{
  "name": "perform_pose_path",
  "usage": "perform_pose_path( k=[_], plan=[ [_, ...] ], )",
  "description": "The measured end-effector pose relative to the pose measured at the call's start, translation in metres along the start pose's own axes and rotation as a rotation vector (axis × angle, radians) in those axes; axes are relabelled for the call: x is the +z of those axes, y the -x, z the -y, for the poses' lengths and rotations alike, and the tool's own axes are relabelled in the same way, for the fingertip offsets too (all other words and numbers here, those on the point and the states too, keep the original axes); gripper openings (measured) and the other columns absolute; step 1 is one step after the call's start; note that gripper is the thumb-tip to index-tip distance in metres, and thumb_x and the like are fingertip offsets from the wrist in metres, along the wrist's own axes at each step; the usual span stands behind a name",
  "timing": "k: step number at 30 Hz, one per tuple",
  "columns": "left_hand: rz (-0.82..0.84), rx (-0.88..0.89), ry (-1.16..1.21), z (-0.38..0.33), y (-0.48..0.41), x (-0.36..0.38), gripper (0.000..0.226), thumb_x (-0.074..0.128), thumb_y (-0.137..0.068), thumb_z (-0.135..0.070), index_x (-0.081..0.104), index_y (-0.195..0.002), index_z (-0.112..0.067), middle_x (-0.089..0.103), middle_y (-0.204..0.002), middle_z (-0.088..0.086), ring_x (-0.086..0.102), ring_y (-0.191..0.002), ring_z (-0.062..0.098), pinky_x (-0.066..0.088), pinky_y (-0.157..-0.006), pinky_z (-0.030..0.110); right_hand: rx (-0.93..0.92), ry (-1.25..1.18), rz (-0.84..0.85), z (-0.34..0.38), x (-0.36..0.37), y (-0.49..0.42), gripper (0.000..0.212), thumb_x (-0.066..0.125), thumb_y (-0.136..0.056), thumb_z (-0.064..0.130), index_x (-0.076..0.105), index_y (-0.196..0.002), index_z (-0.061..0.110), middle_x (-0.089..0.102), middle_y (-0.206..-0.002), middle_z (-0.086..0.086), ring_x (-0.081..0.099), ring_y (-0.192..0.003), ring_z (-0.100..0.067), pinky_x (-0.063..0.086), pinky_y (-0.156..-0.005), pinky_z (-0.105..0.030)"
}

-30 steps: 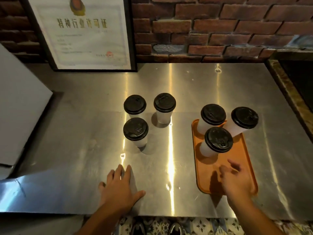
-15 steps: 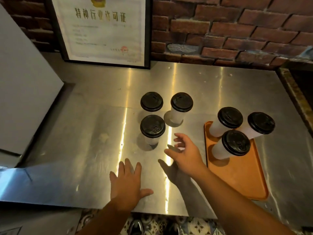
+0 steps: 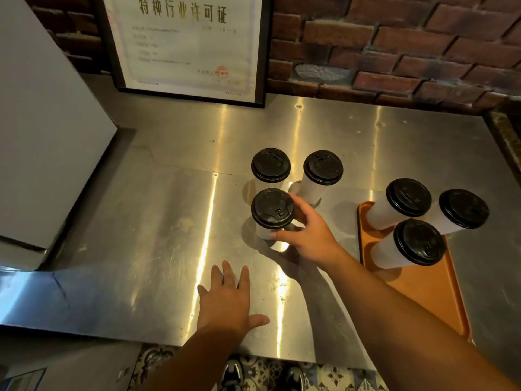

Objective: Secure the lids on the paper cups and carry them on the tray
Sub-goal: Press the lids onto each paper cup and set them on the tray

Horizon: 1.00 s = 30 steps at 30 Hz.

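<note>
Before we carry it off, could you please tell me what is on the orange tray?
Three lidded paper cups stand at the far end of the orange tray. Their black lids hide whatever is inside them.

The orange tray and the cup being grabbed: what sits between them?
In the head view, only the right hand, gripping that cup, fills the gap before the tray; the steel counter there holds nothing else.

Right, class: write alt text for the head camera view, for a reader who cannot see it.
A person's right hand grips the nearest lidded cup, one of three on a steel counter, while the left hand rests flat. Three more lidded cups stand on an orange tray.
</note>
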<state>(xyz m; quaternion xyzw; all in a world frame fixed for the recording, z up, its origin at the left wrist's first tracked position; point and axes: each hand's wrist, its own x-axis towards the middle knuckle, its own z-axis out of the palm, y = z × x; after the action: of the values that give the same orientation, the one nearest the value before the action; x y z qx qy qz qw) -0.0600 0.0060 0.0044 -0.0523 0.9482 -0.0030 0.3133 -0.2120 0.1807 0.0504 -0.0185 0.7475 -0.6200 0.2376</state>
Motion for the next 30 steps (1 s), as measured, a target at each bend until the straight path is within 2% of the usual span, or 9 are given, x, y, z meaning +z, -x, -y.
perform_pose_path(
  k=[2, 4, 8, 13, 16, 21, 24, 27, 30],
  plan=[
    [0.013, -0.002, -0.012, -0.001, -0.001, -0.001, 0.129, 0.044, -0.076, -0.098, -0.013, -0.166, -0.025, -0.012, -0.174, 0.022, -0.004, -0.16, 0.049, 0.02, -0.122, 0.069, -0.007, 0.0, 0.014, -0.001, 0.001, -0.001, 0.081, 0.096, -0.073, 0.027, 0.057, -0.142, 0.044, 0.066, -0.141, 0.014, 0.056, -0.139, -0.02, 0.054, -0.11, -0.047],
    [0.027, -0.001, -0.019, -0.001, -0.001, -0.001, 0.129, 0.044, -0.076, -0.097, -0.014, -0.166, -0.024, -0.012, -0.174, 0.023, -0.004, -0.159, 0.05, 0.021, -0.122, 0.069, -0.006, -0.004, 0.011, -0.002, 0.002, -0.002, 0.076, 0.096, -0.075, 0.022, 0.06, -0.139, 0.04, 0.069, -0.137, 0.011, 0.06, -0.135, -0.022, 0.051, -0.113, -0.055],
    [0.033, 0.008, -0.026, 0.0, 0.0, 0.0, 0.128, 0.043, -0.078, -0.096, -0.016, -0.166, -0.023, -0.014, -0.173, 0.024, -0.006, -0.159, 0.051, 0.02, -0.122, 0.07, 0.007, -0.021, 0.016, 0.001, 0.004, -0.003, 0.078, 0.096, -0.073, 0.016, 0.06, -0.138, 0.037, 0.069, -0.135, 0.012, 0.061, -0.133, -0.019, 0.051, -0.114, -0.05],
    [0.043, -0.001, -0.032, -0.003, -0.002, 0.0, 0.128, 0.043, -0.078, -0.095, -0.018, -0.165, -0.023, -0.016, -0.173, 0.024, -0.007, -0.159, 0.052, 0.019, -0.122, 0.071, 0.009, -0.018, -0.008, 0.003, 0.007, -0.001, 0.073, 0.095, -0.076, 0.011, 0.062, -0.137, 0.035, 0.07, -0.132, 0.012, 0.064, -0.127, -0.013, 0.055, -0.108, -0.04],
    [0.029, -0.009, -0.038, -0.003, -0.001, -0.003, 0.129, 0.044, -0.074, -0.097, -0.012, -0.166, -0.025, -0.01, -0.174, 0.023, -0.001, -0.159, 0.051, 0.022, -0.121, 0.07, 0.004, -0.008, -0.042, 0.005, 0.004, 0.008, 0.071, 0.094, -0.078, 0.012, 0.061, -0.137, 0.033, 0.07, -0.131, 0.012, 0.064, -0.127, -0.014, 0.054, -0.11, -0.042],
    [0.01, -0.007, 0.001, -0.003, 0.007, -0.013, 0.128, 0.051, -0.074, -0.096, -0.004, -0.167, -0.026, -0.003, -0.175, 0.02, 0.003, -0.16, 0.048, 0.025, -0.122, 0.068, -0.027, 0.011, -0.063, 0.022, -0.007, 0.034, 0.067, 0.096, -0.075, 0.017, 0.064, -0.13, 0.04, 0.072, -0.128, 0.018, 0.065, -0.124, -0.006, 0.054, -0.111, -0.044],
    [0.022, -0.012, 0.1, 0.002, 0.011, -0.027, 0.13, 0.053, -0.069, -0.099, 0.006, -0.167, -0.029, 0.006, -0.174, 0.014, 0.011, -0.159, 0.041, 0.03, -0.122, 0.063, -0.057, -0.007, -0.092, 0.039, -0.015, 0.057, 0.069, 0.098, -0.067, 0.03, 0.066, -0.128, 0.04, 0.072, -0.129, 0.014, 0.065, -0.126, -0.011, 0.055, -0.109, -0.046],
    [-0.013, -0.009, 0.348, 0.007, 0.014, -0.048, 0.13, 0.055, -0.06, -0.103, 0.017, -0.165, -0.036, 0.024, -0.17, 0.004, 0.029, -0.154, 0.033, 0.036, -0.121, 0.054, -0.088, 0.006, -0.124, 0.061, -0.022, 0.082, 0.063, 0.097, -0.064, 0.035, 0.068, -0.118, 0.05, 0.074, -0.125, 0.017, 0.068, -0.119, -0.002, 0.059, -0.099, -0.034],
    [-0.085, 0.086, 0.731, 0.002, 0.022, -0.073, 0.132, 0.065, -0.052, -0.101, 0.013, -0.162, -0.049, 0.026, -0.172, -0.006, 0.038, -0.152, 0.027, 0.043, -0.115, 0.046, -0.134, 0.038, -0.173, 0.088, -0.027, 0.111, 0.055, 0.096, -0.062, 0.04, 0.069, -0.107, 0.058, 0.075, -0.118, 0.022, 0.068, -0.111, 0.006, 0.058, -0.078, -0.011]
  ],
)
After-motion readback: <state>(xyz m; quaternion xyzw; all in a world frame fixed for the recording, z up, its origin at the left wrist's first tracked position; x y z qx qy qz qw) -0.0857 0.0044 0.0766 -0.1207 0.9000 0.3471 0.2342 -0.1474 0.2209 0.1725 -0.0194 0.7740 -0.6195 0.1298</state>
